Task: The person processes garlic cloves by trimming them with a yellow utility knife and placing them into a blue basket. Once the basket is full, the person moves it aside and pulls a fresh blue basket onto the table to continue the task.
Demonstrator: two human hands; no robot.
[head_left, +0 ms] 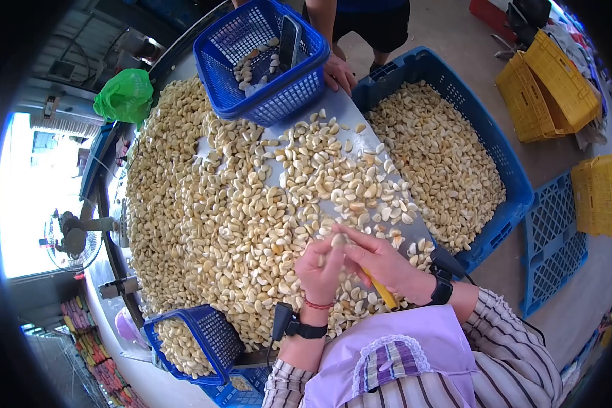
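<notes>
Pale garlic cloves (251,224) lie in a thick layer over the metal table (347,122). Above them, near the table's right edge, my two hands meet. My left hand (321,267) is closed, its fingertips pinching a single clove (338,240). My right hand (381,262) touches the same clove with thumb and finger, and a yellow-handled tool (382,290) sticks out below its palm. The blade of the tool is hidden by the fingers.
A blue basket (272,102) with a phone and some cloves stands at the table's far end, near a person's hand (338,73). A large blue crate (486,245) of cloves is at the right. A small blue basket (214,333) sits lower left.
</notes>
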